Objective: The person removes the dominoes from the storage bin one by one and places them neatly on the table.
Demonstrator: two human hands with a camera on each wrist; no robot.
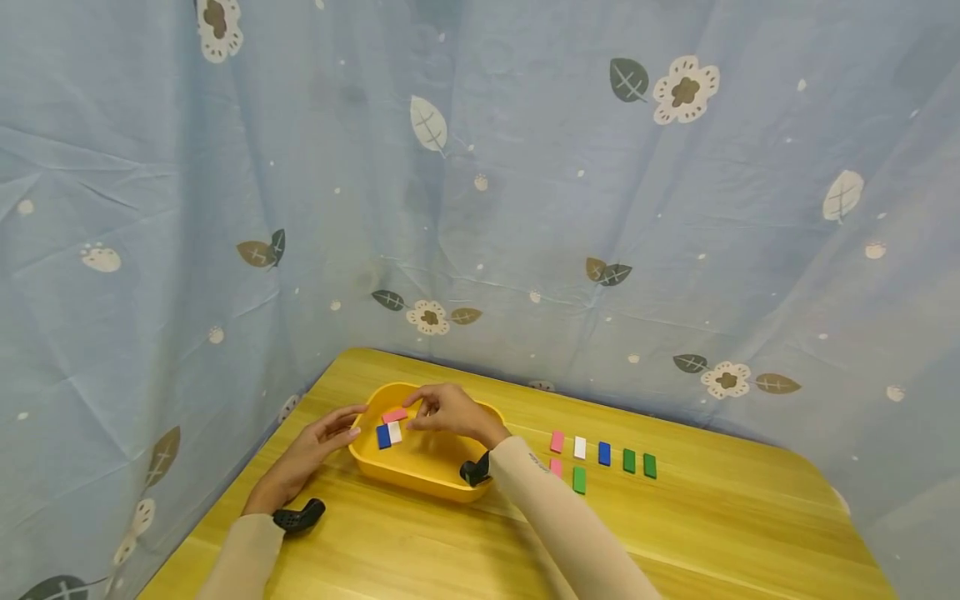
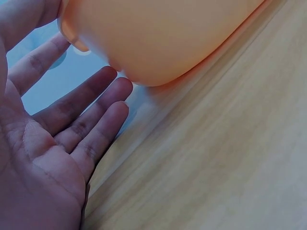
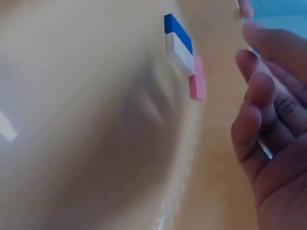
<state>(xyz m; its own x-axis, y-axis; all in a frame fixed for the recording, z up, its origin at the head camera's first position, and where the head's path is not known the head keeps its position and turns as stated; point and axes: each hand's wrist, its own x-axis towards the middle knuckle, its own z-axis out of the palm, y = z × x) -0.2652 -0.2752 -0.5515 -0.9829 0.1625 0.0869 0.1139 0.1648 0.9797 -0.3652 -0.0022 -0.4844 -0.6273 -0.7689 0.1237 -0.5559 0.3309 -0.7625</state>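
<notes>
A yellow plastic basin (image 1: 405, 482) stands on the table with a blue block (image 1: 384, 437), a white block (image 1: 394, 432) and a pink block (image 1: 394, 415) inside, near its left end. Blue and white lie side by side; the pink one touches or nearly touches the white one (image 3: 180, 52). My left hand (image 1: 318, 446) is at the basin's left rim, fingers fairly straight, thumb and forefinger at the edge (image 2: 72, 36). Over the basin hovers my right hand (image 1: 450, 412), its fingers loosely bent and nothing visible between them (image 3: 278, 110).
Right of the basin, small flat blocks lie in two rows on the wooden table (image 1: 720, 500): pink (image 1: 557, 442), white (image 1: 580, 448), blue (image 1: 604, 453) and green (image 1: 629, 461) among them. A blue patterned curtain (image 1: 525, 208) hangs behind. Black wrist devices (image 1: 300, 517) are on both wrists.
</notes>
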